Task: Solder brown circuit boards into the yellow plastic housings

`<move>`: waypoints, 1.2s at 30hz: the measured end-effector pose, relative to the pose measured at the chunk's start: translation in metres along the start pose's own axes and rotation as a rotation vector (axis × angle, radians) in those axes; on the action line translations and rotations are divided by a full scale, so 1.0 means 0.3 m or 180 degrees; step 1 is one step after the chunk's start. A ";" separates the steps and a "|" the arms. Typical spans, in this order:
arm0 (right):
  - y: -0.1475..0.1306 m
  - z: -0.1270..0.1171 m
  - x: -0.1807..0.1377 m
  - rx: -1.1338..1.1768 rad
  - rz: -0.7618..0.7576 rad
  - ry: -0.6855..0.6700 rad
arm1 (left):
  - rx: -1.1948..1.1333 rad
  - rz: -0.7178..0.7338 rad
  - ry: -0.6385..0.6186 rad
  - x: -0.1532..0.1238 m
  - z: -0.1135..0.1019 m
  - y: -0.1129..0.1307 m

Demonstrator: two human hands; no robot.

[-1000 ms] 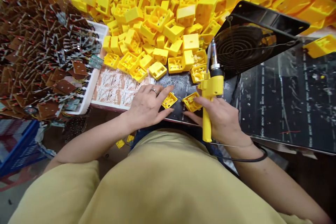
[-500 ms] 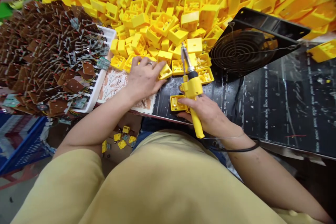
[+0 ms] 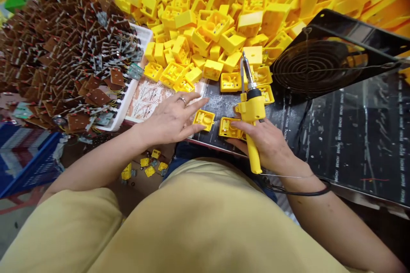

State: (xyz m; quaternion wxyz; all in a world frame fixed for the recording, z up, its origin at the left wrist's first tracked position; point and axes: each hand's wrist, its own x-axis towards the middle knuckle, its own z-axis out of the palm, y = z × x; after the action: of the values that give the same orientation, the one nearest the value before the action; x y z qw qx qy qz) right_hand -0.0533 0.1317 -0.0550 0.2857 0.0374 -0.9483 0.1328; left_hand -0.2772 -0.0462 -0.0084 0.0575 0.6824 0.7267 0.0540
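My right hand (image 3: 269, 138) is wrapped round a yellow soldering gun (image 3: 253, 111), its metal tip pointing up and away from me. The thumb and fingertips of that hand also touch a small open yellow plastic housing (image 3: 226, 128) at the bench edge. To the left, my left hand (image 3: 171, 117) has its fingers spread, with the thumb against a second yellow housing (image 3: 205, 120) that lies on the bench open side up. Metal parts show inside both housings. A thin solder wire (image 3: 282, 175) trails from the gun's rear end.
A large heap of yellow housings (image 3: 218, 25) covers the back of the bench. At left, a white tray (image 3: 136, 72) is piled with brown circuit boards (image 3: 73, 51). A black fan (image 3: 314, 59) stands at right on the black bench top (image 3: 361, 136). A blue crate (image 3: 32, 166) sits lower left.
My left hand has come from the heap's front edge toward me, and a housing now lies beside it near the other one. My right hand keeps the soldering gun. The view has shifted slightly.
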 end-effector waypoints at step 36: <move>0.065 -0.022 -0.134 -0.0673 0.0428 0.0596 | -0.1566 0.0732 -0.1516 -0.108 -0.212 -0.067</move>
State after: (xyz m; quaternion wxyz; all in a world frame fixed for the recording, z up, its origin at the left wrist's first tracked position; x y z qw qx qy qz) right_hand -0.0191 0.1521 -0.0763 0.3658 -0.0689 -0.9266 0.0541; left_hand -0.3049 -0.0799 0.0515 0.3812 0.7189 0.5767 0.0728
